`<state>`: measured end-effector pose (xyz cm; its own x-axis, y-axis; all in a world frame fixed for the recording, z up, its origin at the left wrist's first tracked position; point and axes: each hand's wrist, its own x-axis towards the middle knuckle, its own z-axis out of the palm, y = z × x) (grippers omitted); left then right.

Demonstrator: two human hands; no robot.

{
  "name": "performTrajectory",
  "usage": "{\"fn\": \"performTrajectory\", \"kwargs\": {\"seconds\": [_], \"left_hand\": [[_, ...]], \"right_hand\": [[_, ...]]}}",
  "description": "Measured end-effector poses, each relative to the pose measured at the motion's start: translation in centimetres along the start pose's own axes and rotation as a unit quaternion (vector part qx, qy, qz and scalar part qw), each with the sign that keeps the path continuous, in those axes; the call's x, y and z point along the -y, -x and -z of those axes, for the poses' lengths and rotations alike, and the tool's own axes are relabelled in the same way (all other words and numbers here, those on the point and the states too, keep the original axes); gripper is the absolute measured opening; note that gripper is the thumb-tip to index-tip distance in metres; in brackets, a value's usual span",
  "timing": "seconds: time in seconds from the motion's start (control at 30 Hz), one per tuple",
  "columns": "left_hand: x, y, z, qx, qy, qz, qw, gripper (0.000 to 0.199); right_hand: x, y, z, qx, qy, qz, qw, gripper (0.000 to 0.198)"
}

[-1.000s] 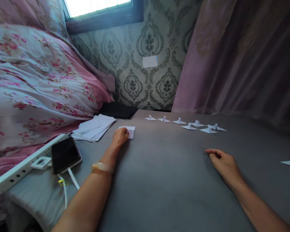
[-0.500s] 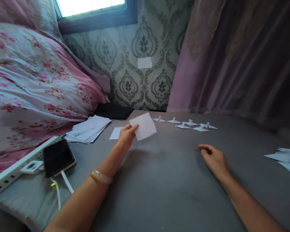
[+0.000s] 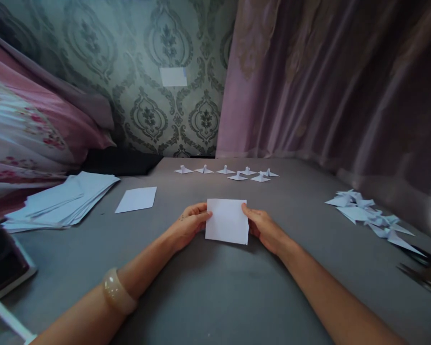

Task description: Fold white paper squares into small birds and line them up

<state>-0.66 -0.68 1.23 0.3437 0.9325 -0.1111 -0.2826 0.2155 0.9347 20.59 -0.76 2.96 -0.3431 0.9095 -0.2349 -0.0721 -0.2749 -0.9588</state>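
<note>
A square sheet of white paper is held up just above the grey table, its face toward me. My left hand pinches its left edge, thumb in front and fingers behind. At the opposite edge, my right hand grips the sheet near the upper right corner, with the thumb on the front. The fingers behind the paper are partly hidden. Another white sheet lies flat to the left of my left hand. Beyond the held paper, several small folded paper pieces with pointed ends stand in two rows.
A fanned stack of paper lies at the left, behind a phone with a white cable. At the right are a heap of folded paper pieces and scissors. A black flat item rests against the bedding.
My right hand has come in from the right and taken hold of the paper. My left hand has brought the sheet toward the middle. The view has turned right and down.
</note>
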Motion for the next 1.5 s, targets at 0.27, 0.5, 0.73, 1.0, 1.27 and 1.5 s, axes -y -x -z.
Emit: {"fn": "performTrajectory", "kwargs": {"seconds": [0.27,0.5,0.73,1.0,1.27,1.5], "left_hand": [[-0.1,-0.1,0.0,-0.022,0.015,0.000,1.000,0.035],[-1.0,0.8,-0.6,-0.080,-0.176,-0.122,0.974,0.021],[-1.1,0.8,2.0,0.001,-0.610,-0.429,0.666,0.028],[0.3,0.1,2.7,0.093,-0.658,-0.293,0.687,0.027],[-0.7,0.9,1.4,0.068,-0.663,-0.265,0.697,0.020],[-1.5,2.4,0.1,0.088,-0.675,-0.216,0.700,0.014]], "right_hand": [[-0.8,-0.3,0.4,-0.016,0.025,0.028,0.999,0.043],[-0.5,-0.1,0.0,-0.023,0.109,0.120,0.987,0.027],[-0.4,0.3,1.2,-0.065,0.507,0.462,0.725,0.034],[-1.5,0.2,1.1,0.033,0.647,0.302,0.699,0.031],[0.2,1.9,0.7,0.041,0.629,0.212,0.747,0.023],[1.1,2.7,0.8,0.062,0.599,0.154,0.784,0.022]]}}
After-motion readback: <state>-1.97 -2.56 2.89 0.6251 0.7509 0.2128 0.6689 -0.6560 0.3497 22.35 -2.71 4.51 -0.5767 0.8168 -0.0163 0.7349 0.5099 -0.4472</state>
